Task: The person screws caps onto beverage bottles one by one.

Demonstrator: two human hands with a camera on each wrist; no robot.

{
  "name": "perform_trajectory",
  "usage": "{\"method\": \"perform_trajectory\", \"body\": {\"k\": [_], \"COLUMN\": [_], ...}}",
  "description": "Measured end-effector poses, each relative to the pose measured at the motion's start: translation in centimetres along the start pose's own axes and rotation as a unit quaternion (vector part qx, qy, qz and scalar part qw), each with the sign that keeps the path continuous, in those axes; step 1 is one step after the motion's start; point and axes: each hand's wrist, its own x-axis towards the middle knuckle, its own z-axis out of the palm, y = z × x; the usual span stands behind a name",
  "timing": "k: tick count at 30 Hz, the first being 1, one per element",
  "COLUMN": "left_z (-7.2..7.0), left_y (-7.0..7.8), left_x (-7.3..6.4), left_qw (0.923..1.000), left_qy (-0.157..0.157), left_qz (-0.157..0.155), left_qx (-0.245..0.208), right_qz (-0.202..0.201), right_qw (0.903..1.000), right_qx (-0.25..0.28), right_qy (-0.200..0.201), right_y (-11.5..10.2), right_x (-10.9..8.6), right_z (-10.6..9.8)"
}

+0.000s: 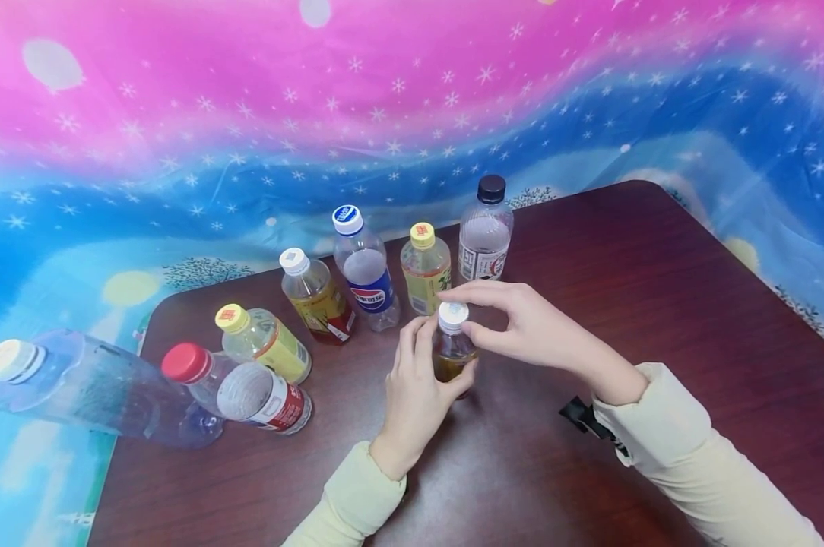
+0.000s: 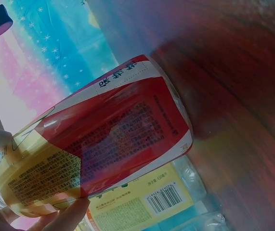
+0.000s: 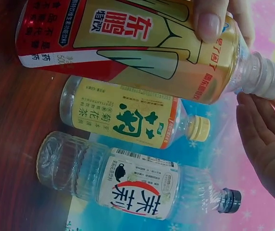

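Observation:
A clear plastic drink bottle with a white cap is upright at the middle of the table. Its label, red and yellow, shows in the left wrist view and the right wrist view. Around its upper body, my left hand grips it with thumb and fingers. My right hand pinches the white cap between thumb and fingers. The cap sits on the bottle's neck. Whether the base touches the table cannot be told.
Behind stand a yellow-capped bottle, a black-capped bottle and a Pepsi bottle. To the left are a white-capped bottle, another yellow-capped bottle, a red-capped bottle and a large bottle near the edge of the table.

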Motion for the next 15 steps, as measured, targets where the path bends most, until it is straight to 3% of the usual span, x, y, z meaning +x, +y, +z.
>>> {"method": "perform_trajectory", "body": {"k": [10, 15], "left_z": [0.05, -0.07], "left_y": [0.07, 0.07], "left_x": [0.08, 0.01], "left_qw": [1.0, 1.0], "left_qy": [-0.003, -0.003], "left_qz": [-0.001, -0.004], "left_qx": [-0.003, -0.006], "right_qz": [0.058, 0.032], "right_qw": [0.9969, 0.998], "right_qx": [-0.02, -0.041], "right_qy": [0.049, 0.038], "right_y": [-0.21, -0.13], "right_x": [0.47, 0.66], "right_z": [0.35, 0.67]}}
